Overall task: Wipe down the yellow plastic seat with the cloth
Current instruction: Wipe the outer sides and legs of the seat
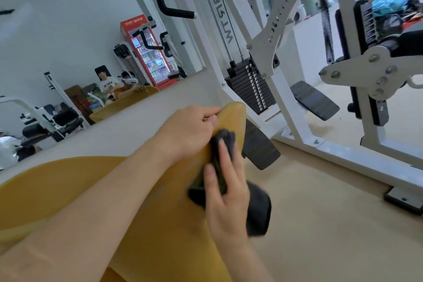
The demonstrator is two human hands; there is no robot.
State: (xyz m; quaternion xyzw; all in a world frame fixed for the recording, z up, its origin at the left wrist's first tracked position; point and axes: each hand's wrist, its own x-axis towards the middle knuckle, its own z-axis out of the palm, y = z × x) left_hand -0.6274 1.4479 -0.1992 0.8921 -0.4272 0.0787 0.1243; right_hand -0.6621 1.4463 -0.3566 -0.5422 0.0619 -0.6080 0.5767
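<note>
Both of your hands are on the yellow seat point(59, 181), which fills the lower left of the view and runs up to a narrow rounded end near the middle. Your left hand point(191, 128) reaches across from the left and grips that upper end, fingers curled over the top edge and the thumb against the near face. Just below it, your right hand point(225, 192) presses the cloth point(225, 141) against the seat's right-hand edge. Its fingers point(220, 155) lie fairly straight over the dark fabric (the thumb is hidden, so you cannot tell whether it pinches anything). Part of the cloth bunches above your fingertips, and a blurred dark fold hangs off to the right of the palm.

Close behind the seat's tip, a black footplate point(259, 146) slopes down toward the pale floor point(332, 231). Beyond it stands a white machine frame point(295, 121) carrying a black weight stack point(250, 82), and a second black footplate point(314, 99) sits past the stack. Farther right, a black coil spring point(326, 27) hangs alongside another white upright.

On the left, a wall mirror point(68, 36) shows a red drinks fridge point(146, 50), more equipment, a seated person in a white shirt, and a person in a white headset at a yellow seat.
</note>
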